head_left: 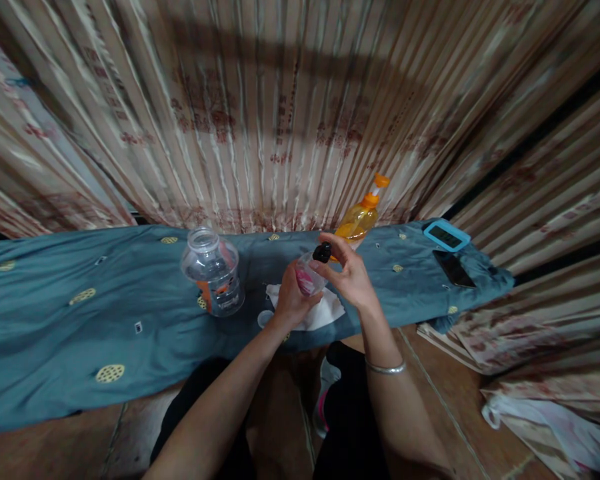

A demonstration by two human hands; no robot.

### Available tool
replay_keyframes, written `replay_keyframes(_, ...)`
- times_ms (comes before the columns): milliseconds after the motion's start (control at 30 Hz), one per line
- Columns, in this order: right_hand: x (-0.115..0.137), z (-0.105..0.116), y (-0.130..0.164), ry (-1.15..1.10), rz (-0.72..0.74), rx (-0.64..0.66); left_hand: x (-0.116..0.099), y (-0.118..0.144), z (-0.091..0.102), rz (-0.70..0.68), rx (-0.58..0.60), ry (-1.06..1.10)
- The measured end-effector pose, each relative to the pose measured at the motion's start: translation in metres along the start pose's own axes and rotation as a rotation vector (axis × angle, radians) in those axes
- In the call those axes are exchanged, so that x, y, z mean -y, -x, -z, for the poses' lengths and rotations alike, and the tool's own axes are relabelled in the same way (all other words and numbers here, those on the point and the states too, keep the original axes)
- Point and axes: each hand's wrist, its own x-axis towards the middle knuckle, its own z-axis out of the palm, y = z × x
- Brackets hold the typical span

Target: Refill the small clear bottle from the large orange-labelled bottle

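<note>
My left hand (296,298) is wrapped round a small clear plastic bottle (310,277) with a pink label, tilted over the cloth. At the bottle's top, the thumb and fingers of my right hand (347,268) close on a black cap (323,252); whether the cap is still seated on the bottle I cannot tell. Under the hands lies a white cloth or tissue (327,312). A small clear round lid (265,319) rests just left of it. Close behind my right hand stands a pump bottle (359,220) of amber liquid with an orange top.
A large clear plastic jar (213,273), open at the top, stands to the left. A blue-framed digital device (447,235) and a dark phone (454,269) lie at the right end of the teal cloth (145,287). Patterned curtains (280,120) hang behind.
</note>
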Motion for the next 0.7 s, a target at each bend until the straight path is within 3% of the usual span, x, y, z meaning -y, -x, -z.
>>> replay_keyframes(133, 0.0012, -0.0035, 0.0012, 0.074, -0.029, -0.151, 0.0009, 0.0011, -0.0012, -0.004, -0.007, 0.023)
replay_keyframes(333, 0.0030, 0.0018, 0.0009, 0.024, 0.039, 0.026, 0.0011, 0.0026, -0.0004, 0.012, -0.006, 0.029)
replay_keyframes(567, 0.0056, -0.0024, 0.0021, 0.126, -0.028, -0.164, -0.0010, 0.0023, -0.0005, -0.009, -0.005, -0.009)
replay_keyframes(700, 0.0039, 0.0004, 0.0002, 0.085, 0.022, -0.060, -0.0034, 0.0022, -0.0002, -0.005, -0.012, -0.011)
